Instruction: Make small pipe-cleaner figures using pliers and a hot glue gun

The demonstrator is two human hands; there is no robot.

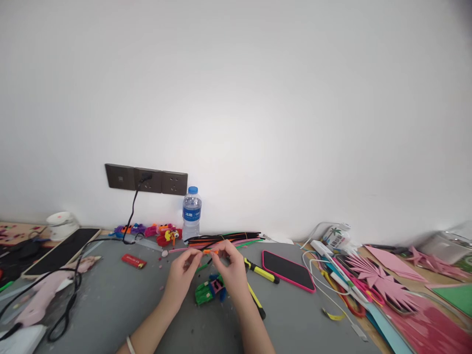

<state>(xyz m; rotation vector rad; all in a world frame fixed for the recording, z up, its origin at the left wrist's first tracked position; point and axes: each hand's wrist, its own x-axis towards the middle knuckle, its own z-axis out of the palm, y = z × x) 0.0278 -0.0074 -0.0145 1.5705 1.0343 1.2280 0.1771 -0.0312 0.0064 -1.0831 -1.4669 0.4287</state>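
Note:
Both hands are raised over the grey mat point(291, 319), fingertips pinched close together. Between them is a short orange fuzzy piece that looks like pipe cleaner point(211, 251); my left hand point(184, 273) grips one end and my right hand point(231, 268) the other. Below the hands lies a small green, blue and pink fuzzy figure point(206, 291), partly covered by my right hand. Yellow-and-black pliers point(263, 272) rest beside my right wrist. Behind the fingers lies a bundle of loose pipe cleaners point(228, 240) in black, orange, pink and green.
A water bottle point(191, 214) stands by the wall near several small coloured fuzzy figures point(169, 235). A red lighter point(133, 261), a pink glue gun point(42, 297) and its black cord lie left. Rightward are a pink-edged phone point(288, 271), white cables and pink folded paper point(383, 282).

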